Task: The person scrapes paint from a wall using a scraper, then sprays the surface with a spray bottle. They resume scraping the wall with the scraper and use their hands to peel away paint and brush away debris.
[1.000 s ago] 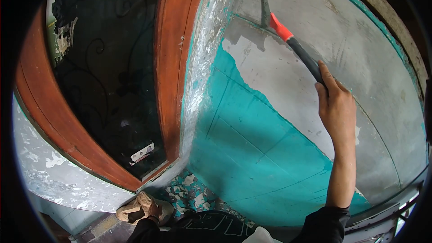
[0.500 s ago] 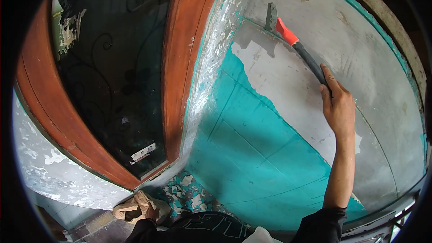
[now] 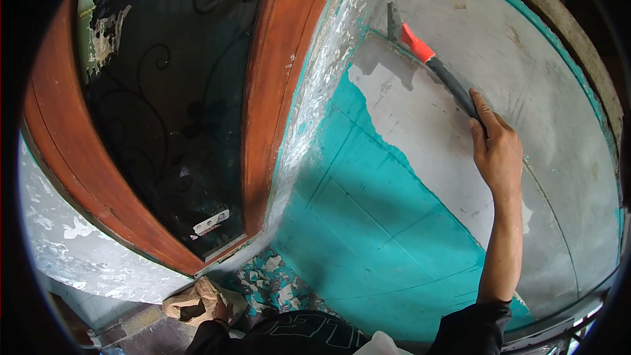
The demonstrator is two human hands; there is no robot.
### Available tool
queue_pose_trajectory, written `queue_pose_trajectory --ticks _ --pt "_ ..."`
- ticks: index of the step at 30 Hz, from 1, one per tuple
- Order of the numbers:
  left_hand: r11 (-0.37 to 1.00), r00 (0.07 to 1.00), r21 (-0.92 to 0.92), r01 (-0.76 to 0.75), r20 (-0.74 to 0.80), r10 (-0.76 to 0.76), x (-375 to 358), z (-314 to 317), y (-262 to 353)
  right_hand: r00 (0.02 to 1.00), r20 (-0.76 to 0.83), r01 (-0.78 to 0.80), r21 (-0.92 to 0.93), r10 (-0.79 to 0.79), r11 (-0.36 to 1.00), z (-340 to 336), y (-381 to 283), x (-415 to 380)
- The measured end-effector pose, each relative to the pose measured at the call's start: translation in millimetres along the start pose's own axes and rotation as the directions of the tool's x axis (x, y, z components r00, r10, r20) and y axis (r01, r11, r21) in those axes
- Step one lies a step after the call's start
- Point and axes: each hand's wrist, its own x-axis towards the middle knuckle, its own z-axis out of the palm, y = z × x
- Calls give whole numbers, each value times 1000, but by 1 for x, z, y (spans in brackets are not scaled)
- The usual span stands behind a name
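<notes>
My right hand (image 3: 496, 148) is wrapped round the black handle of a scraper (image 3: 450, 82) with a red neck. Its grey blade lies against the upper part of the wall (image 3: 427, 125), where bare grey plaster meets remaining turquoise paint (image 3: 368, 204). Low in the view, my left hand (image 3: 222, 312) is at a crumpled brown paper bag (image 3: 190, 301); its fingers are partly hidden, and I cannot tell whether they grip the bag.
An orange-brown wooden frame (image 3: 279, 92) with dark glass stands to the left, with peeling plaster along its edge. Turquoise and white paint flakes (image 3: 273, 283) lie in a heap at the wall's foot. A curved ledge (image 3: 559, 10) borders the upper right.
The view has shifted slightly, so the wall and frame appear a little farther right. The scraper blade has moved slightly left relative to the wall. My right hand keeps its hold.
</notes>
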Motion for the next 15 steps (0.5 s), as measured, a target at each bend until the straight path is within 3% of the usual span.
queue_pose_trajectory --ticks 5,11,15 --pt "999 999 6 42 -16 -42 2 8 -17 999 -29 32 -9 -32 999 -3 -2 1" --pt "999 998 -3 54 -10 -54 -5 -1 -11 998 8 -62 29 62 998 2 -8 -3" --pt "999 999 5 49 -1 -49 -4 -7 1 999 -37 4 75 -1 997 16 -14 12"
